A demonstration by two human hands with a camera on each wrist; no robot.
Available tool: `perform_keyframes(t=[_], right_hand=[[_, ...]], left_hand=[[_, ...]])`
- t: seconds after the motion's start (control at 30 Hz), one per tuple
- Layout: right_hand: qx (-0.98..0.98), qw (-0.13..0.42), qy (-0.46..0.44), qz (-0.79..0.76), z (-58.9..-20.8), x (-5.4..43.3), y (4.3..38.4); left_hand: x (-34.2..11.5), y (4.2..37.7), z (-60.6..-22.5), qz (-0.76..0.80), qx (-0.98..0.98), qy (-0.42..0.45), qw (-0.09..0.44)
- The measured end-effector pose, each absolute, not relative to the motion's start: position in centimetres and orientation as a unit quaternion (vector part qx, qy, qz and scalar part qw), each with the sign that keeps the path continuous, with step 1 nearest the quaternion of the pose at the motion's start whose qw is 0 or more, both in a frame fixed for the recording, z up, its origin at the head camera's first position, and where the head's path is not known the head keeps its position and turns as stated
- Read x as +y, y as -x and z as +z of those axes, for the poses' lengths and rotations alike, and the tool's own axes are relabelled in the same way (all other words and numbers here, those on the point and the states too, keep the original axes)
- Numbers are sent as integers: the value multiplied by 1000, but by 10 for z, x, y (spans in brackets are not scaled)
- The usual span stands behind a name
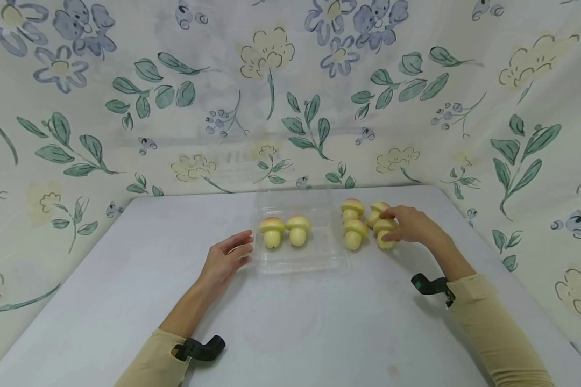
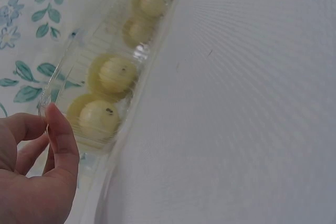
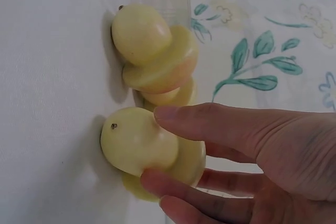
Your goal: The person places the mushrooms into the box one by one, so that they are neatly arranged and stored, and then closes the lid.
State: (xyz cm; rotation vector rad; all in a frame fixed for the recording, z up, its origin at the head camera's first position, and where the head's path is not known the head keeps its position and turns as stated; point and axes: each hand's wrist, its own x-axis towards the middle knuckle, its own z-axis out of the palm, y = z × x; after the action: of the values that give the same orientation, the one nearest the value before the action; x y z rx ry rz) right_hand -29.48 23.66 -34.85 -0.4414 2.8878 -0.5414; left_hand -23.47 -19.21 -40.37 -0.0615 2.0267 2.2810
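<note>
A clear plastic box (image 1: 314, 258) lies on the table with two pale yellow mushroom-shaped pieces (image 1: 298, 231) standing in it, stems toward me. My left hand (image 1: 225, 262) is at the box's left side; in the left wrist view its thumb and fingers pinch the rim. Right of the box stand several more such pieces (image 1: 353, 235), their caps tinged red. At the front right one, my right hand (image 1: 409, 224) holds a mushroom-shaped piece (image 3: 131, 140), thumb on one side of the stem and fingers on the other. The piece behind it is partly hidden.
The white table (image 1: 290, 328) reaches back to a hanging cloth (image 1: 242, 107) printed with flowers and leaves. A black wrist camera (image 1: 198, 349) is strapped to the left sleeve, another wrist camera (image 1: 428, 285) to the right.
</note>
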Motion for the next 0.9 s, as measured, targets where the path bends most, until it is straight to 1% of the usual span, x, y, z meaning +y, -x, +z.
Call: perform_keyframes(t=[0.23,0.43,0.9], right_hand=[[968,74,166,-175,-354,237,295],[965,89,169,-181,-355,235,298],[965,100,168,-177,-358,233,300]], left_hand=[[-191,233,-404,752,657,24,44],[-192,236,-402,748,662,16,44],[-192,236,-403,750,660,16,50]])
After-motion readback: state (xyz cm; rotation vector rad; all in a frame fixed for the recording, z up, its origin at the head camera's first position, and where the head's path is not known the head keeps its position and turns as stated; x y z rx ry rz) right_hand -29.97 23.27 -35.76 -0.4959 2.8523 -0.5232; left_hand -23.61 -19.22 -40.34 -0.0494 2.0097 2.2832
